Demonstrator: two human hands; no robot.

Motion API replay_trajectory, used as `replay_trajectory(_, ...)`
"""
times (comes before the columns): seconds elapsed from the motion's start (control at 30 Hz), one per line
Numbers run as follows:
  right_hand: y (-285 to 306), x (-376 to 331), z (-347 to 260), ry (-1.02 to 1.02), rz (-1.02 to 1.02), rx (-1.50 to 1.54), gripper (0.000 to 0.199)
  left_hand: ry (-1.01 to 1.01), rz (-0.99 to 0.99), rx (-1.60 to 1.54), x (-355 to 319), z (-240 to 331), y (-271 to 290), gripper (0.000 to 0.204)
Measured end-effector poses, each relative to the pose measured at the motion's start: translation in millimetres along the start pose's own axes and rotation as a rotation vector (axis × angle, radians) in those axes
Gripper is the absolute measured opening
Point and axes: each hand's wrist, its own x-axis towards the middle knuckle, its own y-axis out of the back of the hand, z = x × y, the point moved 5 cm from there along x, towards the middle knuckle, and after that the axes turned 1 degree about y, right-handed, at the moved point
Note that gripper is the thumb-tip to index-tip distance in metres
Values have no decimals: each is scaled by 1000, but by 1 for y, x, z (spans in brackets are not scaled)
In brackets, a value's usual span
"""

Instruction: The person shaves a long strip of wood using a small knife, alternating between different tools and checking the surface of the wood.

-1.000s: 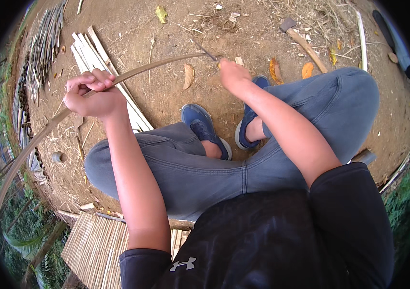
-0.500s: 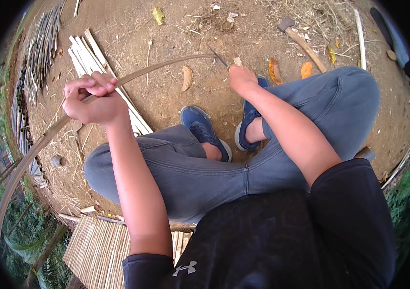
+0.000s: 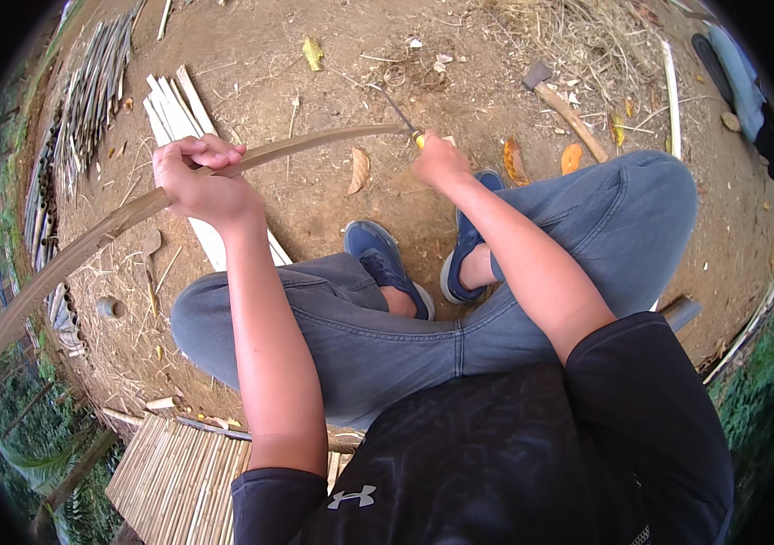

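From the head view, the left hand (image 3: 194, 182) is gripping a long bamboo strip (image 3: 87, 243) running lower left to upper right, where the right hand (image 3: 440, 162) is holding a knife (image 3: 400, 116) against its far end.

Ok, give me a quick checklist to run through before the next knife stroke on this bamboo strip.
1. Left hand gripping the bamboo strip: ok.
2. Right hand closed on the knife handle: ok.
3. Blade at the strip's near end: ok.
4. Blade pointing away from the shoes and legs: ok.
5. Left hand well apart from the blade: ok.
6. Blade sharpness: cannot tell.
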Motion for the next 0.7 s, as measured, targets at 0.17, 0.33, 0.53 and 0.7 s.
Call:
replay_trajectory(0.17,-9,6,12,-31,-54,-35,41,5,111,77,1,-1,11,24)
replay_trajectory(0.33,-14,9,15,-4,-60,-30,42,17,140,90,1,-3,8,27)
replay_trajectory(0.53,-14,1,-7,91,-50,12,42,17,199,123,-3,10,8,28)
replay_trajectory(0.7,-37,24,32,22,-24,25,42,4,184,62,1,-1,4,26)
